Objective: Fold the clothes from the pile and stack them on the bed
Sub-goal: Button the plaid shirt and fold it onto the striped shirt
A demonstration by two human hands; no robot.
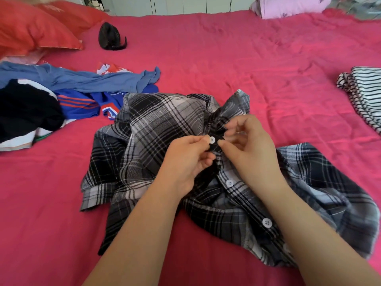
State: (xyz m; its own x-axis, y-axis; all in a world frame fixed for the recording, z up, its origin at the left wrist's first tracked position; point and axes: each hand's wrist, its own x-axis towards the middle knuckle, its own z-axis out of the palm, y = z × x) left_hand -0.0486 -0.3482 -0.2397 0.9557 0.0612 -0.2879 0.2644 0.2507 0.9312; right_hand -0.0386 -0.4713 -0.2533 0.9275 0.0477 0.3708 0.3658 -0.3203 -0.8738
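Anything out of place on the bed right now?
Only a small black object lying alone near the red pillows; it does not look like clothing, though I cannot tell what it is. The plaid shirt is bunched, but the left hand and right hand are pinching it at a button.

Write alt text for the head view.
A person's left hand and right hand pinch a plaid shirt at a white button, on a pink bed. An unfolded clothes pile lies left; a striped garment lies right.
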